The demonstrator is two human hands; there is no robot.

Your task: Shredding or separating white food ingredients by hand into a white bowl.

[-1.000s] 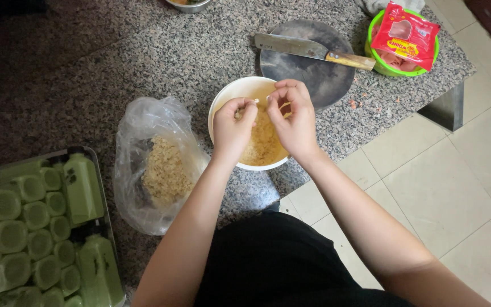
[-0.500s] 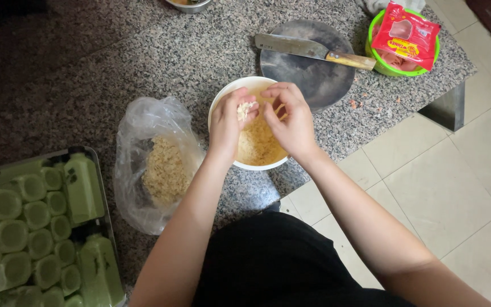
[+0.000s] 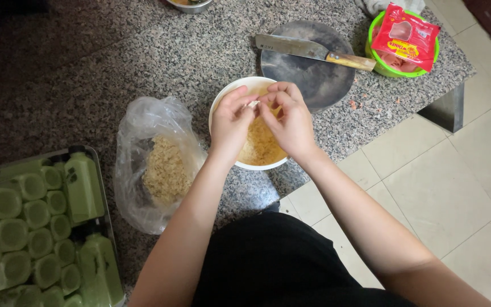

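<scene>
Looking down from the head camera, I am seeing my black-clad lap at the bottom middle of the frame and both forearms reaching up toward the centre. At the lower left, a metal tray [image 3: 104,193] is holding rows of green plastic bottles [image 3: 35,222], and just to its right a clear plastic bag [image 3: 143,131] with pale crumbled noodles [image 3: 166,170] inside is lying on the speckled granite surface [image 3: 143,57].

In the middle of the frame my left hand [image 3: 231,122] and right hand [image 3: 291,122] are coming together over a white bowl [image 3: 245,85], fingertips meeting and pinching a small pale bit of noodle [image 3: 253,104] between them. The bowl is sitting near the surface's front edge, just right of the bag, and yellowish broken noodles [image 3: 262,145] are showing inside it beneath my hands.

Farther up, a round dark board [image 3: 313,85] is lying just beyond the bowl, with a cleaver [image 3: 308,50] resting across it. At the upper right, a green bowl [image 3: 390,69] is carrying a red packet [image 3: 404,35]. A metal dish [image 3: 188,5] is peeking in at the top edge.
</scene>
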